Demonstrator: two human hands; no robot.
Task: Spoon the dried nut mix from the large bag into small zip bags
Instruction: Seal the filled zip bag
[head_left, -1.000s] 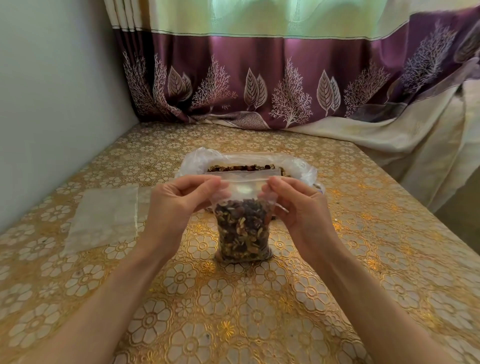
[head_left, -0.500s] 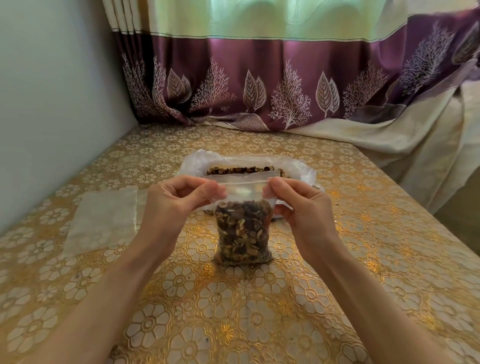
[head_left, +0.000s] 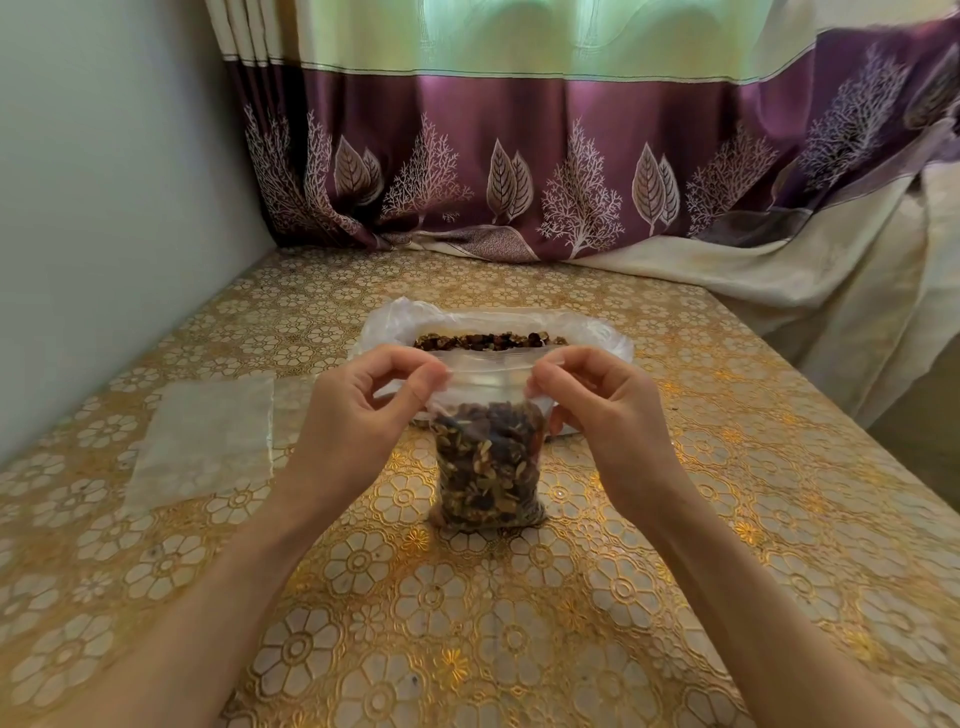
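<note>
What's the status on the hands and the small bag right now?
Both hands, left and right, pinch the small zip bag at its top corners. Bag full, upright on table. Large bag directly behind. Nothing blocking.

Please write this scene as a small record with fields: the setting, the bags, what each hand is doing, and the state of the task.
setting: table with gold flower cloth, curtain behind
small bag: upright on the table, filled with nut mix, top strip held up
large bag: open behind the small bag, nut mix visible inside
empty bags: flat on the table, to the left
left hand: pinches the left end of the small bag's top
right hand: pinches the right end
spoon: not visible
task state: small bag filled; whether its zip is sealed cannot be told
</note>
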